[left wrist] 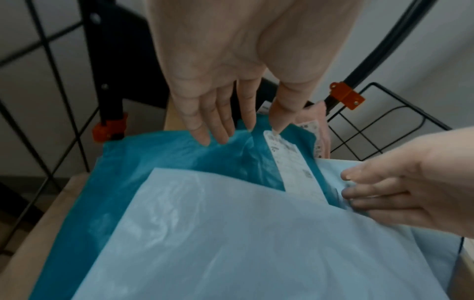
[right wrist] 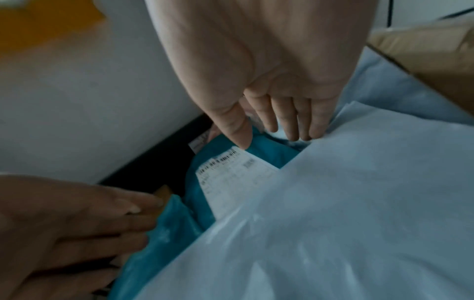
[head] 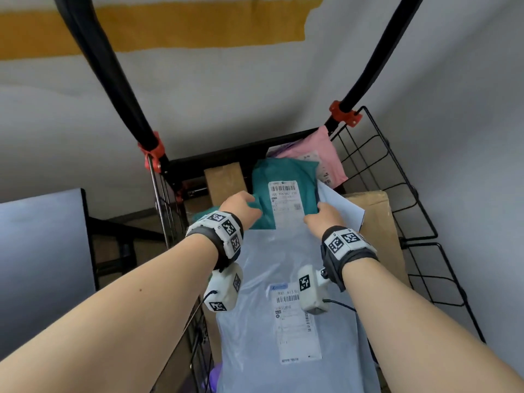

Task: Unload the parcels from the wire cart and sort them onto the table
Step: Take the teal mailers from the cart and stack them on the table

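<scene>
A teal poly parcel with a white barcode label lies on top of the load in the black wire cart. My left hand is at its left edge, pinching a crease of the bag between thumb and forefinger while the other fingers lie straight on it. My right hand holds the right edge, thumb on the face beside the label and fingers down the side. A large pale blue poly bag covers the parcel's near end.
A pink parcel leans in the cart's far right corner. Cardboard boxes stand behind the teal parcel and along the right. A white envelope pokes out beside my right hand. A grey table is at the left.
</scene>
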### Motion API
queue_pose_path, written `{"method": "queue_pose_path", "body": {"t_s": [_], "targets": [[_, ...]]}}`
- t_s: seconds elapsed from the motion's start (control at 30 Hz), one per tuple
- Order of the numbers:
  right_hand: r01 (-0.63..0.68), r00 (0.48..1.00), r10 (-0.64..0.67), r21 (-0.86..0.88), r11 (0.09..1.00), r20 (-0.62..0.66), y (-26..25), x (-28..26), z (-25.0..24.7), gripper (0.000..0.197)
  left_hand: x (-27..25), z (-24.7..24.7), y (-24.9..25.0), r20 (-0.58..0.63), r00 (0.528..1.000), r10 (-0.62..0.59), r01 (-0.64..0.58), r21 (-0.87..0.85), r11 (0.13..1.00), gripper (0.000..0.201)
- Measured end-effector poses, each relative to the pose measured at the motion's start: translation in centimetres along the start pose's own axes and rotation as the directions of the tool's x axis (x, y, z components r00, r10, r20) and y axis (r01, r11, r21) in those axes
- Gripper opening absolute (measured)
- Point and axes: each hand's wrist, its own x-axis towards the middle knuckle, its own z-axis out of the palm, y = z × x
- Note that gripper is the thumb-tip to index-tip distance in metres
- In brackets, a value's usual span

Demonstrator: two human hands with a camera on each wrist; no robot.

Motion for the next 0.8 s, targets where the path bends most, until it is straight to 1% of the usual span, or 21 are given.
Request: {"method": "queue_pose_path", "body": {"t_s": [0.03,0.07,0.13,0.2,0.23,0.3,0.37,0.4,0.43,0.5,0.53,0.6,0.7,0.8], "targets": [[-0.027,1.0,0.027,0.018,0.999,0.0,-0.1,0.5,0.4,0.035,0.2,0.3,-0.4,0.013,1.0,-0.01,0.01,-0.016,1.0,0.046],[-0.054,0.999,0.054,0.048,0.997,0.009,-0.1,0.9,0.7,0.037,0.5,0.4,-0.8,0.023,1.0,-0.013,0.014,-0.023,1.0,0.047],[-0.117,0.992,0.112,0.107,0.987,0.049,-0.1,1.5,1.4,0.053,0.7,0.3,-1.7,0.042,0.999,-0.024,0.026,-0.036,0.999,0.048],[-0.178,0.983,0.172,0.144,0.973,0.057,-0.2,1.8,1.8,0.068,0.9,0.0,-2.6,0.042,0.998,-0.055,0.058,-0.073,0.996,0.048],[-0.199,0.98,0.195,0.15,0.968,0.044,-0.1,1.9,1.8,0.068,1.0,-0.2,-3.0,0.031,0.997,-0.076,0.078,-0.095,0.992,0.049],[-0.197,0.98,0.193,0.146,0.97,0.045,-0.1,1.7,1.4,0.053,1.1,-0.5,-3.5,0.005,0.994,-0.106,0.105,-0.146,0.984,0.05],[-0.164,0.985,0.154,0.144,0.976,0.078,-0.3,1.1,0.9,0.033,1.1,-0.6,-3.3,0.005,0.994,-0.105,0.104,-0.177,0.979,0.053],[-0.14,0.988,0.127,0.163,0.977,0.088,-0.5,0.7,0.8,0.029,0.9,-0.5,-3.1,0.007,0.995,-0.101,0.1,-0.188,0.977,0.055],[-0.114,0.991,0.099,0.192,0.975,0.088,-0.7,0.2,0.9,0.033,0.8,-0.5,-2.9,0.007,0.995,-0.103,0.102,-0.205,0.973,0.056],[-0.063,0.996,0.045,0.253,0.966,0.076,-1.2,-0.6,1.3,0.049,0.5,-0.4,-2.7,0.0,0.993,-0.12,0.116,-0.254,0.96,0.056],[-0.034,0.997,0.014,0.282,0.959,0.072,-1.5,-0.9,1.5,0.053,0.3,-0.5,-2.6,-0.008,0.991,-0.132,0.125,-0.277,0.953,0.056],[0.027,0.998,-0.045,0.345,0.938,0.042,-2.4,-1.8,1.3,0.047,-0.2,-0.8,-2.5,-0.027,0.989,-0.149,0.131,-0.334,0.933,0.058],[0.142,0.99,-0.116,0.509,0.849,-0.084,-3.9,-3.1,-1.0,0.039,-1.0,-1.7,-1.7,-0.086,0.989,-0.123,0.073,-0.437,0.896,0.067],[0.25,0.968,-0.174,0.618,0.745,-0.181,-5.4,-4.9,-4.3,0.036,-2.6,-2.9,-0.3,-0.134,0.99,-0.048,-0.027,-0.507,0.862,0.072]]}}
